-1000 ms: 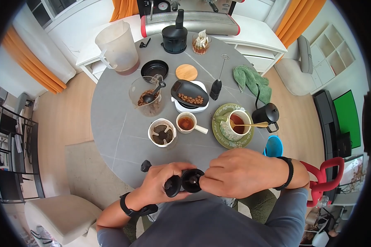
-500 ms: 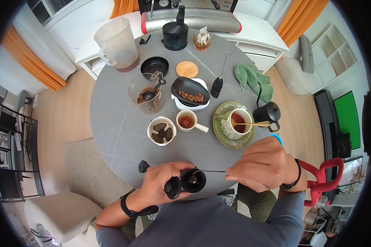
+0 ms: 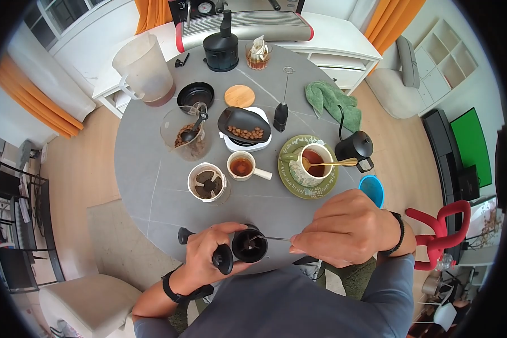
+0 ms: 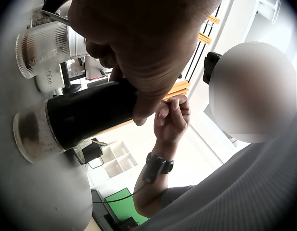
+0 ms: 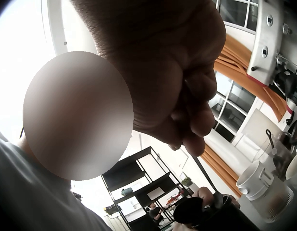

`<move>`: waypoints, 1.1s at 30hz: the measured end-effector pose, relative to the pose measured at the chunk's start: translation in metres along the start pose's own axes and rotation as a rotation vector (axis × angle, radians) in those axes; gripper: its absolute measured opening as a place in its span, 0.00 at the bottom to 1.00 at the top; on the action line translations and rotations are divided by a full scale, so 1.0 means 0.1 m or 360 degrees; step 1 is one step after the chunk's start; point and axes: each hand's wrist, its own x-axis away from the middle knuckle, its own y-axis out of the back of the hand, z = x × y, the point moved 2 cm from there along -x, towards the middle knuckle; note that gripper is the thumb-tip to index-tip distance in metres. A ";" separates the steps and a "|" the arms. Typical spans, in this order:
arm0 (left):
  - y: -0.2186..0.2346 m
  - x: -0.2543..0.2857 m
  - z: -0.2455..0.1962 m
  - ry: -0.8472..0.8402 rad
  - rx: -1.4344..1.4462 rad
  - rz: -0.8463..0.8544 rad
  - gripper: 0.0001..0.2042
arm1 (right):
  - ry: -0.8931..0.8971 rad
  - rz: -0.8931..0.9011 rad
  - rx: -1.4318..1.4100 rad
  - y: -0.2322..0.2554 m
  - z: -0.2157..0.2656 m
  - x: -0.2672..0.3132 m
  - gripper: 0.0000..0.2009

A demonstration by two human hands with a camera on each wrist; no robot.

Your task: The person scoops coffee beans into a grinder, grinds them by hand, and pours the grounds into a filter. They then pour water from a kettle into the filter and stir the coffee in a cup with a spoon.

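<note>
My left hand (image 3: 207, 250) grips a manual coffee grinder (image 3: 249, 245) near the front edge of the table, its open top facing up and the burr shaft showing inside. The left wrist view shows its black body (image 4: 91, 113) above a see-through base (image 4: 33, 132). A black round lid (image 3: 222, 259) is held in the same hand, with a black knob (image 3: 185, 235) sticking out beyond the fingers. Between thumb and fingers, my right hand (image 3: 343, 230) pinches a thin metal stick (image 3: 276, 239), whose far end reaches into the grinder's mouth; that end looks wider in the right wrist view.
Ahead stand a cup with a coffee filter (image 3: 208, 183), a white handled cup (image 3: 242, 167) and a scale (image 3: 262, 145) under a tray of beans (image 3: 245, 127). A teacup (image 3: 315, 163) on a green saucer (image 3: 290, 186), a black kettle (image 3: 355, 147) and a blue cup (image 3: 372, 190) are right.
My right hand has drawn back rightward from the grinder's rim, exposing the metal stick. My left hand keeps its grip on the grinder. The head view has shifted slightly.
</note>
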 end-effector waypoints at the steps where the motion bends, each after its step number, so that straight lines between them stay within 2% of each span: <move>1: 0.00 0.00 0.00 0.0004 -0.0022 -0.0008 0.31 | 0.0005 -0.0008 -0.0004 0.00 0.00 0.00 0.06; 5: -0.01 0.03 -0.02 0.0016 -0.0096 -0.0076 0.31 | -0.0023 0.0021 -0.0012 0.04 -0.03 0.02 0.06; 8: -0.02 0.04 -0.03 0.0001 -0.0156 -0.0150 0.32 | -0.0142 -0.0100 -0.0077 0.10 -0.15 -0.01 0.05; 10: -0.02 0.05 -0.04 -0.0002 -0.0188 -0.0180 0.32 | -0.0579 -0.0218 -0.0070 0.14 -0.33 -0.02 0.04; 11: -0.02 0.05 -0.05 0.0006 -0.0214 -0.0204 0.32 | -0.0568 -0.0219 -0.0062 0.14 -0.39 -0.05 0.04; 13: 0.00 0.05 -0.07 0.0013 -0.0238 -0.0240 0.32 | -0.1152 -0.0322 -0.0143 0.11 -0.61 -0.07 0.06; 16: 0.03 0.06 -0.08 0.0026 -0.0296 -0.0294 0.32 | -0.1257 -0.0427 -0.0075 -0.02 -0.96 -0.09 0.07; 23: 0.09 0.11 -0.06 0.0063 -0.0317 -0.0455 0.29 | -0.1366 -0.0446 -0.0022 -0.44 -1.51 -0.14 0.07; 24: 0.09 0.11 -0.05 0.0050 -0.0320 -0.0459 0.29 | -0.1444 -0.0382 0.0020 -0.48 -1.58 -0.13 0.07; 28: 0.16 0.16 -0.02 0.0117 -0.0391 -0.0535 0.29 | -0.1442 -0.0359 0.0109 -0.53 -1.71 -0.05 0.07; 33: 0.21 0.17 -0.01 0.0153 -0.0436 -0.0601 0.28 | -0.1465 -0.0036 0.0451 -0.52 -1.68 0.03 0.06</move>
